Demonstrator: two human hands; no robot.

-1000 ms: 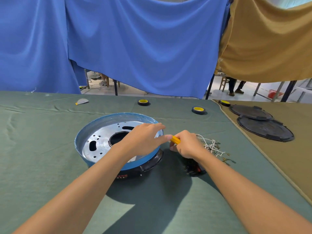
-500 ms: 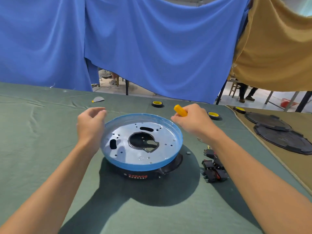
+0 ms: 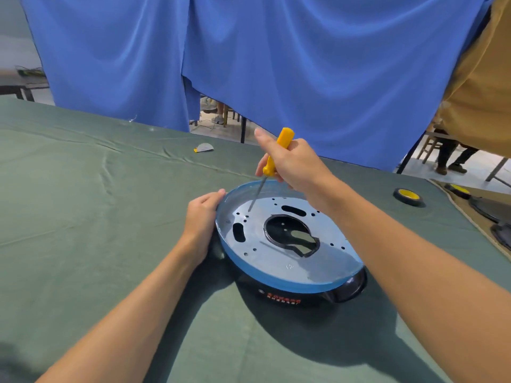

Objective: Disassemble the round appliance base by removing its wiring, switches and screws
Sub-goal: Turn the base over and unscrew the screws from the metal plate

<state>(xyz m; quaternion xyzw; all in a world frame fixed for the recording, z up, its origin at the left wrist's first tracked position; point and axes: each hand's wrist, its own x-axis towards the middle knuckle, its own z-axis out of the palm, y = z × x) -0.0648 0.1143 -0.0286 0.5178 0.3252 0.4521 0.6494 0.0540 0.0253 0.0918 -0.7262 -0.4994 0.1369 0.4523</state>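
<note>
The round appliance base (image 3: pixel 287 275) lies on the green cloth, a blue rim around a silver metal plate with a large cut-out hole and several small holes, black housing beneath. My right hand (image 3: pixel 293 164) grips a yellow-handled screwdriver (image 3: pixel 276 153) held nearly upright, its metal tip touching the plate near the far left holes. My left hand (image 3: pixel 201 217) holds the base's left rim, fingers curled against the blue edge.
A yellow-and-black tape roll (image 3: pixel 407 196) sits at the right on the green cloth (image 3: pixel 83 217). Dark round covers (image 3: pixel 495 211) lie on the tan cloth at the far right edge. A small grey-and-yellow piece (image 3: pixel 203 147) lies at the back. Blue curtains hang behind.
My right hand has raised the screwdriver upright and set its tip on the plate. My left hand has come in from beside the base to hold its left rim.
</note>
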